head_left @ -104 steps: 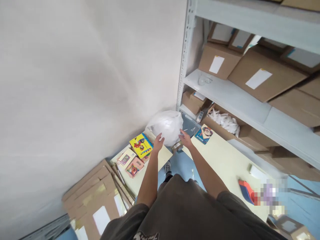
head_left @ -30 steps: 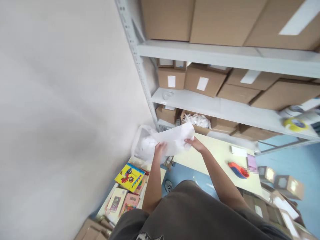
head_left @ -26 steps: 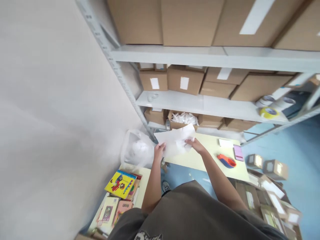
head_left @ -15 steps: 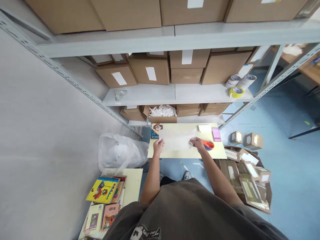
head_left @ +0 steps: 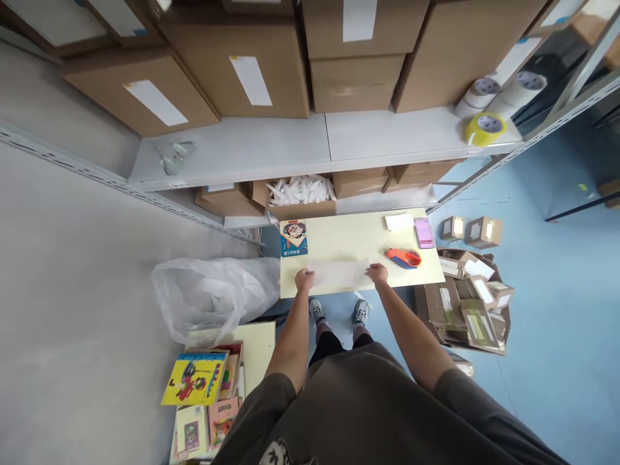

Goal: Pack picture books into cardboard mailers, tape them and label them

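A thin, whitish, see-through sheet [head_left: 339,274] stretches between my two hands over the front of a pale yellow table [head_left: 349,239]. My left hand [head_left: 305,279] pinches its left end, and my right hand [head_left: 377,273] grips the right end. Beyond my left hand, a blue illustrated book [head_left: 293,238] lies at the table's left side. An orange and blue hand tool [head_left: 403,258] rests just right of my right hand. Farther back are a white folded piece [head_left: 399,222] and a purple pack [head_left: 424,233].
Metal shelving [head_left: 232,152] with cardboard boxes [head_left: 256,71] stands behind the table. An open box of white pieces [head_left: 301,190] sits low. Tape rolls [head_left: 484,128] lie at the shelf's right. Left are a plastic bag [head_left: 217,290] and books [head_left: 194,381]; right, a heap of cartons [head_left: 465,297].
The sheet and both hands have come nearer the table's front edge, and the sheet looks narrower front to back. The view has tilted down, uncovering the book and the orange and blue tool.
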The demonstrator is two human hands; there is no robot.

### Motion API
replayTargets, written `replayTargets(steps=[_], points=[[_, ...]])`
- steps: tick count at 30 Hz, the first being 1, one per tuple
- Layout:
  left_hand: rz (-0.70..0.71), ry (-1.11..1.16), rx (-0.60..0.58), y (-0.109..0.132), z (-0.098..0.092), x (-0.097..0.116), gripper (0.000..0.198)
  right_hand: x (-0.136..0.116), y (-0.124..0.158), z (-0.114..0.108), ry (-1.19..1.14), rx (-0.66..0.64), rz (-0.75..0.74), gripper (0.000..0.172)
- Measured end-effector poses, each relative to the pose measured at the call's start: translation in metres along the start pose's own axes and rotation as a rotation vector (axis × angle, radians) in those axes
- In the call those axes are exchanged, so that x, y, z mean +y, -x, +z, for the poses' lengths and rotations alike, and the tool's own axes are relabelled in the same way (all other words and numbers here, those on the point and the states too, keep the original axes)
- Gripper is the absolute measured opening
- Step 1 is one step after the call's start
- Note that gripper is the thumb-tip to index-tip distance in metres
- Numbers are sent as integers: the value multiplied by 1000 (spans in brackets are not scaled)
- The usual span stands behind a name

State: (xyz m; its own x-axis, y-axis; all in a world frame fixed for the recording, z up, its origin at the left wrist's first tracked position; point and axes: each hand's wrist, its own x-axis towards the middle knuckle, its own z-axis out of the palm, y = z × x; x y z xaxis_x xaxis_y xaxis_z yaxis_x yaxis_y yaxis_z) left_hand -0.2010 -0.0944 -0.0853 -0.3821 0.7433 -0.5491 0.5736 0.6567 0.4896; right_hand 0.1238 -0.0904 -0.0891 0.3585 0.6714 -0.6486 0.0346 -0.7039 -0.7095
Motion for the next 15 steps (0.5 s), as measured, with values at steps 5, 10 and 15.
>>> replayTargets(steps=[5, 10, 15], points=[[-27, 57, 29, -14, 12, -14, 14, 13, -9, 7, 199, 152, 57, 17], [-35, 52, 45, -14, 11, -18, 13, 17, -4, 8, 426, 191, 10, 7], [-17, 71, 90, -8, 5, -11, 19, 6, 10, 13, 469, 233, -65, 34]])
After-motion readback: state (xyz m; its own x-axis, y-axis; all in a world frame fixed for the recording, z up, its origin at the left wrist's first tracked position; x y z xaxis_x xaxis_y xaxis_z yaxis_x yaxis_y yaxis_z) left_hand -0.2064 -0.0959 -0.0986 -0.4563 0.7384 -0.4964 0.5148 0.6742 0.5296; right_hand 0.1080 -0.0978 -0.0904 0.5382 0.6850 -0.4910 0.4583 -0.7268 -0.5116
